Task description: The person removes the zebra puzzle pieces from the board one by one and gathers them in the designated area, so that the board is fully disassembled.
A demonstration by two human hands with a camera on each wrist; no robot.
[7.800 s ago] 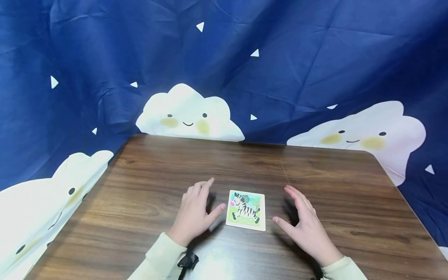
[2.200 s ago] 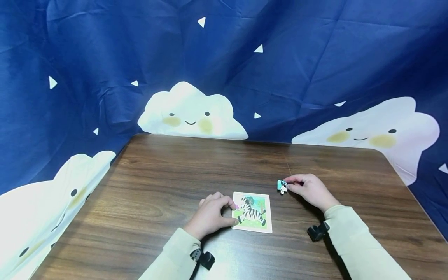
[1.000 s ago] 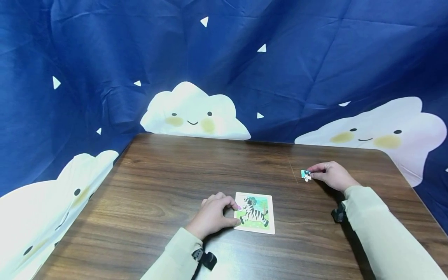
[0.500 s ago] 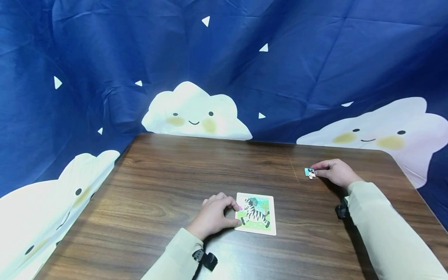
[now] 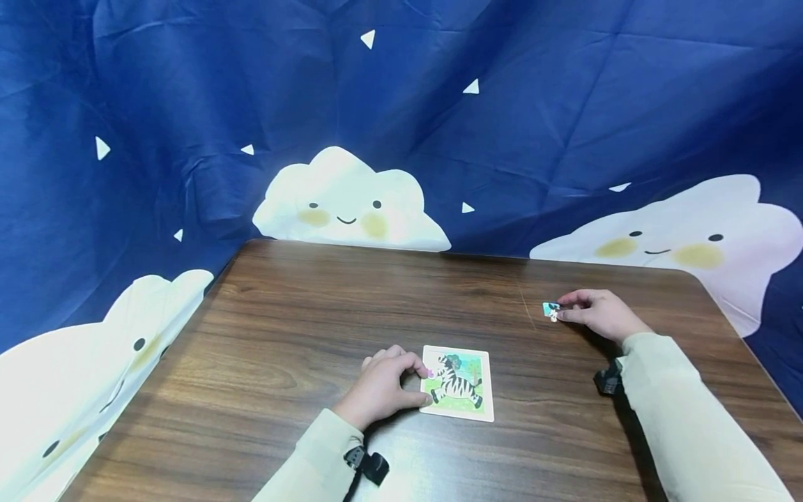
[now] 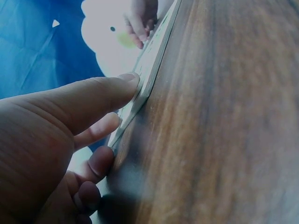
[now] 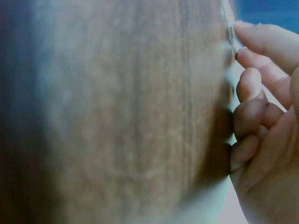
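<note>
A small turquoise, black and white jigsaw piece (image 5: 549,309) is pinched in the right hand (image 5: 601,314), now farther right and farther back than two seconds ago, well apart from the zebra jigsaw (image 5: 459,387) on the wooden table (image 5: 301,314). The jigsaw's left edge is gripped by the left hand (image 5: 384,385). The piece is thus judged to be separated.

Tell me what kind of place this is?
Probably an indoor play corner: a blue cloth with smiling clouds hangs behind a brown table, where a zebra picture lies.
</note>
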